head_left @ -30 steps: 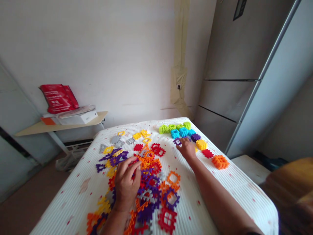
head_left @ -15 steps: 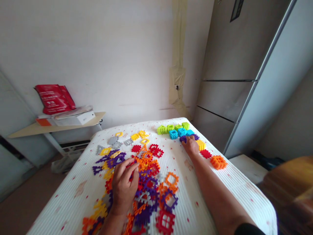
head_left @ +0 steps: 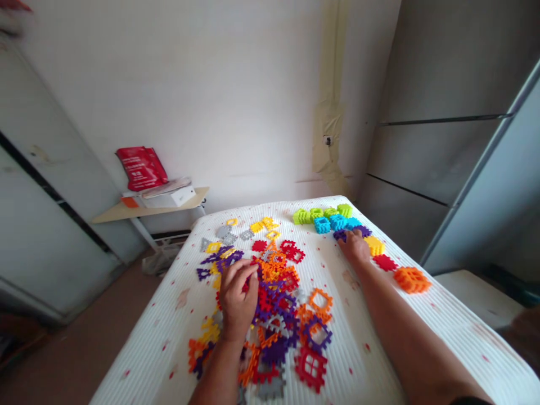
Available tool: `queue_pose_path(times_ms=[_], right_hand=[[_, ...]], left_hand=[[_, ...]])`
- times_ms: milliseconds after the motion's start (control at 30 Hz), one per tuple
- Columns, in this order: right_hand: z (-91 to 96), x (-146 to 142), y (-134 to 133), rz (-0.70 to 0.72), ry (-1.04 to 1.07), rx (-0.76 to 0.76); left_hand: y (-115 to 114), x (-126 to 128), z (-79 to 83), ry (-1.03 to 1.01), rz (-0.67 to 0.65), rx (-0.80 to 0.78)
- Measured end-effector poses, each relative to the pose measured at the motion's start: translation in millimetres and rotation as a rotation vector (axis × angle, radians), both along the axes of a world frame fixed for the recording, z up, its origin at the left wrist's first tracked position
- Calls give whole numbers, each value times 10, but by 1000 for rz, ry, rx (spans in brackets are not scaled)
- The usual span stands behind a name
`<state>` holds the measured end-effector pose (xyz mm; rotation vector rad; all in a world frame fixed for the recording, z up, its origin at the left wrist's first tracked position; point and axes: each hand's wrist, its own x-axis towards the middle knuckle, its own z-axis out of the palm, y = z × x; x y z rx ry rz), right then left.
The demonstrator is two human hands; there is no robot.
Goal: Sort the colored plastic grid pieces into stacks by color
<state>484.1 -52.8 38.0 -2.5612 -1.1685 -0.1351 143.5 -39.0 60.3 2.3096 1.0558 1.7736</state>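
Observation:
My right hand (head_left: pixel 355 248) reaches to the far right of the table, its fingers closed on purple interlocking tiles (head_left: pixel 341 235) in a row of stacks. Beside it stand blue tile stacks (head_left: pixel 322 225) behind and a yellow tile stack (head_left: pixel 374 246) to the right. My left hand (head_left: pixel 238 292) is over the left part of a mixed pile of loose tiles, fingers curled and pressed together. Red shows by its fingertips, but what they hold is hidden. Purple tiles (head_left: pixel 276 351) and a red window-shaped tile (head_left: pixel 311 368) lie nearer to me.
Green tile stacks (head_left: pixel 302 216) line the far edge. A red tile stack (head_left: pixel 385 262) and an orange tile stack (head_left: pixel 412 280) stand along the right side. Grey and yellow tiles lie at the far left. Beyond the table (head_left: pixel 143 337) are a side shelf (head_left: pixel 113 212) and a fridge (head_left: pixel 439 152).
The view has turned left, so everything appears shifted to the right. My right hand stays at the purple tiles. My left hand stays over the pile, its fingers slightly more closed.

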Motion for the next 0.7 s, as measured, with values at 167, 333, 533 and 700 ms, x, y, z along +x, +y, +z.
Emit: queue_pose_path(times_ms=[167,333,533,700], right_hand=[[-12,-10,0,30,-51,132],[51,-221,-1,227,-158,317],[1,-594,55,528,-143,260],[-116,-720,94,673,-111,140]], left_hand=[[97,-142,-4,-453,-7,-444],[208,-290,31,-861,-42,-582],[359,-460,49,-1132,-183,-658],[396,-554,127,-1148,-190,-683]])
